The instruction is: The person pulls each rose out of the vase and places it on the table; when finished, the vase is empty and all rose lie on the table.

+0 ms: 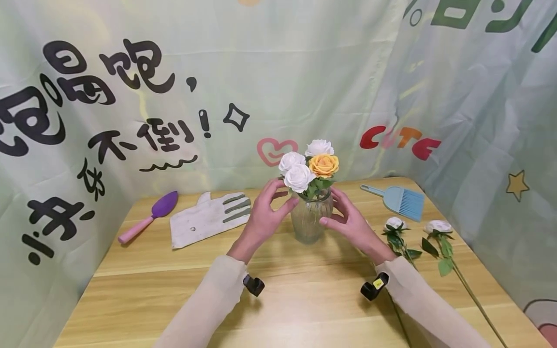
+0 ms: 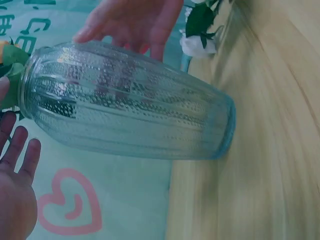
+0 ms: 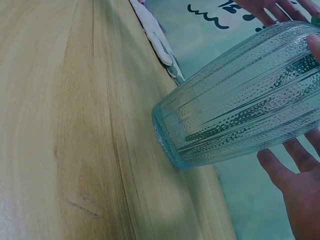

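A ribbed glass vase stands upright on the table, holding several white roses and one orange rose. At the vase's left, my left hand has its fingers spread near the rim and the lowest blooms. My right hand is on the other side, thumb toward the front and fingers bent loosely around the upper glass. In the left wrist view, the left fingers stand apart from the vase. Whether the right hand touches the glass, I cannot tell.
Left of the vase lie a grey-white glove and a purple trowel with a pink handle. At the right are a blue brush and two loose white roses with long stems. A printed cloth hangs behind.
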`<state>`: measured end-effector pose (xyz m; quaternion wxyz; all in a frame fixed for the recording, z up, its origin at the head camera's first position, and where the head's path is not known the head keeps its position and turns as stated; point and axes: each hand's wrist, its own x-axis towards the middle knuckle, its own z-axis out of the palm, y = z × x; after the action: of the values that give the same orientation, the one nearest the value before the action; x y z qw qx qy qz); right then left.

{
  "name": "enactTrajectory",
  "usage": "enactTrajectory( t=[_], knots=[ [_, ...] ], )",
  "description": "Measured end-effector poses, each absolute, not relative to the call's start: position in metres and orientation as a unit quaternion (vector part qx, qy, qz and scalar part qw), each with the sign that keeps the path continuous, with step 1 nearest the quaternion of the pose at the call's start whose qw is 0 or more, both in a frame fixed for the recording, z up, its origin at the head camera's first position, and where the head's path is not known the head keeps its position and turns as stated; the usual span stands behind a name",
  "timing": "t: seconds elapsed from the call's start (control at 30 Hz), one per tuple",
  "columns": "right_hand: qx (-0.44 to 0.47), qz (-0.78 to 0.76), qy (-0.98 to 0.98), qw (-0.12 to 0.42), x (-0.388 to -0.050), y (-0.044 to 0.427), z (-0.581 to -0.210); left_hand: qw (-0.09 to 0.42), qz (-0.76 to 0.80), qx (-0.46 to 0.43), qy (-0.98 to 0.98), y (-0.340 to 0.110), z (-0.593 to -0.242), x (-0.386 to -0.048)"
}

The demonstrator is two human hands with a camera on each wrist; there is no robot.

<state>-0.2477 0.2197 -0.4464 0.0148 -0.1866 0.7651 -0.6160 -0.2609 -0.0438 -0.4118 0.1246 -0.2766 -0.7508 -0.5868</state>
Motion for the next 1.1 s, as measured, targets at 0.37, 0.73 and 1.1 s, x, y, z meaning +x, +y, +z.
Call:
enactTrajectory(
  t=[0.37,0.73,1.1],
  knots=[
    [-0.197,-0.62,0.759,0.014,-0.251,0.214,-0.449,0.175,-0.55,-0.252,-0.777,-0.028,-0.402,-0.264],
    [-0.189,-0.621,0.76,0.026,-0.251,0.215,-0.449,0.242,-0.552,-0.245,-0.76,-0.017,-0.394,-0.262],
    [-0.191,-0.63,0.752,0.022,-0.252,0.215,-0.451,0.213,-0.556,-0.254,-0.762,-0.014,-0.395,-0.258]
  ],
)
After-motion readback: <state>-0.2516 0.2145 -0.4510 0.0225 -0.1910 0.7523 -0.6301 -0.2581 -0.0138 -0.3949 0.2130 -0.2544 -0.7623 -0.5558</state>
